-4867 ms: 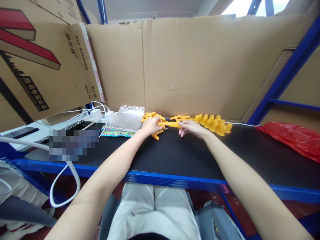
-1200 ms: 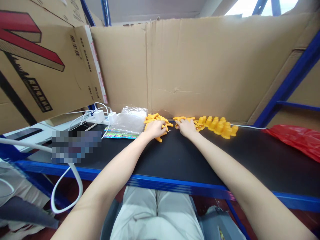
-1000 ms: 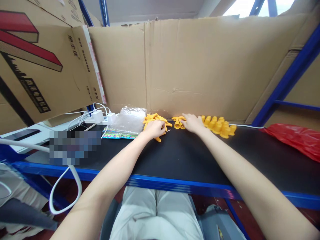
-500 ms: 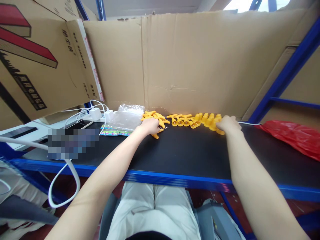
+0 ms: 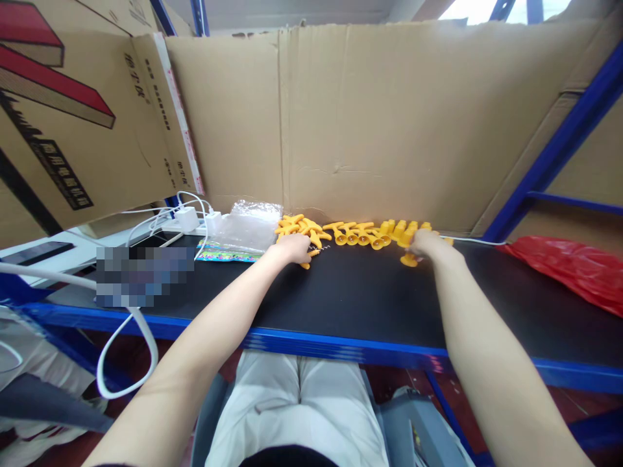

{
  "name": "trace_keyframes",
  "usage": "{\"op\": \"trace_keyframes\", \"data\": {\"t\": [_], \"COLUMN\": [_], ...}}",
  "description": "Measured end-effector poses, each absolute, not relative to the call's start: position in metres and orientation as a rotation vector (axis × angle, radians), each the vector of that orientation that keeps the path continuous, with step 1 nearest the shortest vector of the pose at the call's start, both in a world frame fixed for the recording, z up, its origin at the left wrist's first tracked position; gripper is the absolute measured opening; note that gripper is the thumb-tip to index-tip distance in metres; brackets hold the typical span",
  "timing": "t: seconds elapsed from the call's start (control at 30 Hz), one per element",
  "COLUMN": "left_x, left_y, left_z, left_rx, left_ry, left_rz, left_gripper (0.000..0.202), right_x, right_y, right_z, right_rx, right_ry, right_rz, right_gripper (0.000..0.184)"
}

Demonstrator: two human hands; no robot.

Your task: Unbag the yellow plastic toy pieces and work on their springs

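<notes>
A heap of yellow plastic handle-like parts [image 5: 296, 226] lies at the back of the black shelf top [image 5: 350, 292]. My left hand [image 5: 293, 248] rests curled on its near edge, over one piece. To the right runs a row of yellow T-shaped assembled pieces [image 5: 357, 234], then a cluster of yellow cup-shaped parts [image 5: 400, 229]. My right hand [image 5: 426, 244] is closed on one yellow cup-shaped part [image 5: 407, 259], held just in front of that cluster.
A clear plastic bag [image 5: 246, 230] on a colourful card lies left of the heap. White chargers and cables [image 5: 187, 219] sit further left. Cardboard [image 5: 389, 123] walls the back. A red plastic bag [image 5: 574, 269] lies at the right. A blue shelf post [image 5: 559, 146] slants at the right.
My right hand left the T-shaped pieces, swept right to the cup cluster, then drew back a little with one cup part. My left hand stayed on the heap.
</notes>
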State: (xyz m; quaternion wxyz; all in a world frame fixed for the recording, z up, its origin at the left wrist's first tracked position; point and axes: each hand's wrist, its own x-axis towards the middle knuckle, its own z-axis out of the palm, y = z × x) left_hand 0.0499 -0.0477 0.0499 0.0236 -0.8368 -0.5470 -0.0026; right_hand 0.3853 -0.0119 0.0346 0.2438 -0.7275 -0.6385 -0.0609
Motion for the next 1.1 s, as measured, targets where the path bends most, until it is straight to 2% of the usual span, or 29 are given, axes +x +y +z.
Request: {"op": "trace_keyframes", "data": {"t": [0.13, 0.23, 0.37, 0.5, 0.83, 1.1], "left_x": [0.05, 0.05, 0.049, 0.05, 0.05, 0.05], "left_y": [-0.049, -0.05, -0.051, -0.05, -0.047, -0.047], "left_z": [0.05, 0.052, 0.053, 0.05, 0.045, 0.045], "left_rx": [-2.643, -2.631, -2.631, -2.641, -2.636, -2.624], "left_ry": [-1.766, -1.81, -1.754, -1.649, -1.468, -1.439], "left_rz": [-0.055, -0.029, 0.041, -0.041, -0.271, -0.323], "left_gripper": [0.019, 0.019, 0.015, 0.015, 0.022, 0.021], "right_x": [0.343, 0.312, 0.287, 0.285, 0.287, 0.292], "right_y": [-0.023, -0.032, -0.037, -0.036, -0.035, -0.033], "right_z": [0.038, 0.035, 0.029, 0.027, 0.027, 0.026], "right_rx": [-1.995, -1.836, -1.808, -1.802, -1.693, -1.718], "right_ry": [-1.999, -2.164, -2.211, -2.208, -2.277, -2.29], "right_rz": [0.262, 0.409, 0.267, 0.083, 0.074, -0.01], "right_gripper": [0.023, 0.02, 0.025, 0.024, 0.03, 0.034]}}
